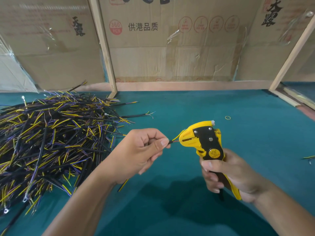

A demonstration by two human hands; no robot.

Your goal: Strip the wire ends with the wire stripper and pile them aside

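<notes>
Above the green felt worktop [196, 106], the left hand [144, 150] pinches one thin black-sheathed wire [171, 142], feeding its bare end into one yellow-and-black wire stripper [202, 138]; the right hand [228, 174] curls around its handles. One big tangled wire pile [51, 138] lies left. One yellow rubber band [227, 117] sits far right.

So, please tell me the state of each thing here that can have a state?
left hand: pinches the wire near its end.
right hand: grips the stripper handles.
wire: thin brown core in the stripper mouth, yellow core outside.
wire stripper: held upright, mouth toward the wire.
wire pile: loose heap on the table's left.
rubber band: lying flat.
</notes>
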